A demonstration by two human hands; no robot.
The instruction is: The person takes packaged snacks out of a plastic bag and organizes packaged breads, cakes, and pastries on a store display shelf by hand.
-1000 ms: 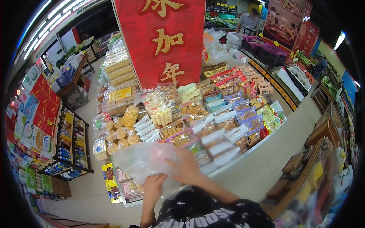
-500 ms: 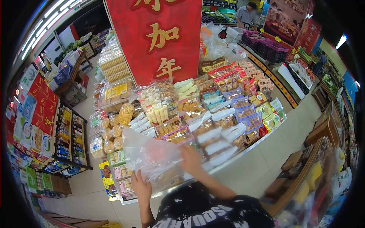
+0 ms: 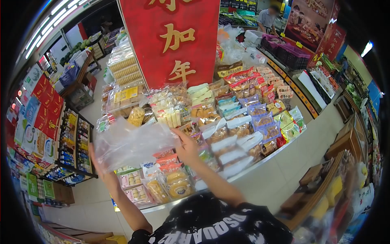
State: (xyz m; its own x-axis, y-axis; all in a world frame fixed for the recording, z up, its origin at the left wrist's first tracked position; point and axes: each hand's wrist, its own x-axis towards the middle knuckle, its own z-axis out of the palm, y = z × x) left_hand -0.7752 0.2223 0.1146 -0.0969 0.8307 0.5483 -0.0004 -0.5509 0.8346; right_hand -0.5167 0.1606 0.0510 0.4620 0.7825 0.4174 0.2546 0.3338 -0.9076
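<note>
A clear plastic bag [image 3: 132, 142] is stretched out flat above the snack display, partly see-through and a little blurred. My left hand [image 3: 98, 164] grips its left edge, fingers pointing up. At the bag's right end, my right hand [image 3: 187, 148] pinches the edge. Below the bag lie packaged yellow cakes [image 3: 178, 185] and pink boxes of round pastries [image 3: 136, 194] at the display's front left. A bag of round biscuits [image 3: 137, 116] shows just beyond the bag's upper edge. The bag covers part of the snacks behind it.
A red sign [image 3: 174, 44] with gold characters rises behind the snacks. Purple-wrapped packs [image 3: 264, 128] and green packs [image 3: 288, 130] lie to the right. A bottle rack [image 3: 69, 142] stands left. Purple crates [image 3: 286, 53] and another person [image 3: 267, 20] are at the back right.
Both hands have lifted the plastic bag up and to the left, spreading it wider. My left hand moved left; my right hand moved slightly left and up. Packaged cakes are now uncovered.
</note>
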